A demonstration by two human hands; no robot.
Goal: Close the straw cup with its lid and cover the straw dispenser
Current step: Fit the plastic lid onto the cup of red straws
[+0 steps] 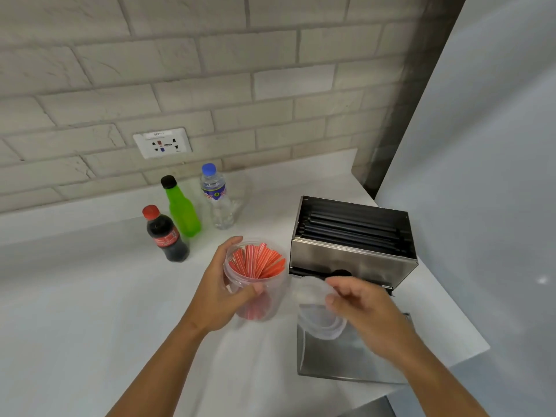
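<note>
A clear plastic cup (264, 296) full of red-and-white striped straws stands on the white counter, its top uncovered. My left hand (222, 293) wraps around its left side, thumb on the front. My right hand (361, 308) pinches a clear round lid (319, 317) just right of the cup, tilted and lifted above the counter. Behind it sits a steel straw dispenser (352, 260), its top uncovered and showing dark straws. The dispenser's flat steel cover (340, 359) lies on the counter under my right hand.
A cola bottle (165, 236), a green bottle (182, 209) and a water bottle (218, 200) stand behind the cup to the left. The brick wall with a socket (162, 143) runs along the back. The counter (90, 296) ends at the right near the grey panel (487, 176).
</note>
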